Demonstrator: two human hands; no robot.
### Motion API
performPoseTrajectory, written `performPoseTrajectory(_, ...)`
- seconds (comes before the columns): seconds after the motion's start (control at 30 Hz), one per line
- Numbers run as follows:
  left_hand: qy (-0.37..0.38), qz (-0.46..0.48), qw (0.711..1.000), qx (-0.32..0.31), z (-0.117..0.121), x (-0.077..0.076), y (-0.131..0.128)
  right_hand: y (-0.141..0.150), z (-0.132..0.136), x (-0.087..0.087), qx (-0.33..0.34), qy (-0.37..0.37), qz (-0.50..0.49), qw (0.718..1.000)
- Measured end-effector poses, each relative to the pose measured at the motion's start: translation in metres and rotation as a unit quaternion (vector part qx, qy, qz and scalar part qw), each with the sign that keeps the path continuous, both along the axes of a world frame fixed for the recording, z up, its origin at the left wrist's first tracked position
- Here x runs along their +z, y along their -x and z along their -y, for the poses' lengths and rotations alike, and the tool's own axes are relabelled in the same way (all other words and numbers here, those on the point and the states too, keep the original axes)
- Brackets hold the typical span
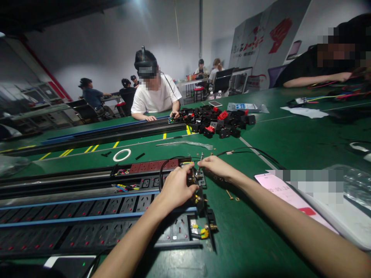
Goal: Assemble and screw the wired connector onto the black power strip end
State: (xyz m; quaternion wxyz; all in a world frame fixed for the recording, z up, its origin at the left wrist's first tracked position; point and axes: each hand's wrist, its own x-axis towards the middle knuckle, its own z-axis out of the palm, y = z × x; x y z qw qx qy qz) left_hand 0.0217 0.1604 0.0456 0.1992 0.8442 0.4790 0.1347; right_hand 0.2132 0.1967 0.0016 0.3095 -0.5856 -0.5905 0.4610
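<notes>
Long black power strips (87,208) with rows of sockets and blue stripes lie on the green table in front of me. My left hand (175,187) is closed around the black end piece of one strip (199,193), where brass terminals and yellow wires show. My right hand (216,166) pinches something small at the top of that end piece, beside a thin metal part (201,157); I cannot make out what it grips. A black cable (249,151) runs from the strip end to the right. Small brass screws (232,196) lie loose just under my right wrist.
A pile of black and red switch parts (217,122) lies mid-table. A person in a white shirt (155,96) works on another strip (95,135) opposite. A white tape ring (121,155), a pink sheet (290,197), plastic bags (348,181) and a co-worker's arm (313,80) are nearby.
</notes>
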Motion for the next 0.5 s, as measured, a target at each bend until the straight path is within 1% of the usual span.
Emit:
performPoseTrajectory(0.1, 0.001, -0.004, 1.0, 0.0, 0.0, 0.0, 0.0, -0.002, 0.001, 0.009, -0.017, -0.028, 0.025, 0.999)
performPoseTrajectory(0.17, 0.003, -0.007, 1.0, 0.0, 0.0, 0.0, 0.001, -0.004, 0.004, 0.019, -0.02, -0.073, 0.053, 0.996)
performPoseTrajectory(0.23, 0.003, -0.008, 1.0, -0.001, 0.0, 0.0, 0.001, -0.006, 0.009, 0.032, -0.012, -0.134, 0.086, 0.987)
performPoseTrajectory(0.3, 0.001, -0.006, 1.0, 0.0, -0.001, -0.001, 0.001, -0.006, 0.015, 0.044, 0.002, -0.201, 0.119, 0.972)
performPoseTrajectory(0.37, -0.004, -0.001, 1.0, -0.001, -0.001, -0.002, 0.001, -0.004, 0.022, 0.055, 0.025, -0.247, 0.15, 0.957)
performPoseTrajectory(0.5, -0.016, 0.007, 1.0, -0.007, -0.001, -0.003, 0.001, 0.006, 0.035, 0.068, 0.084, -0.27, 0.211, 0.936)
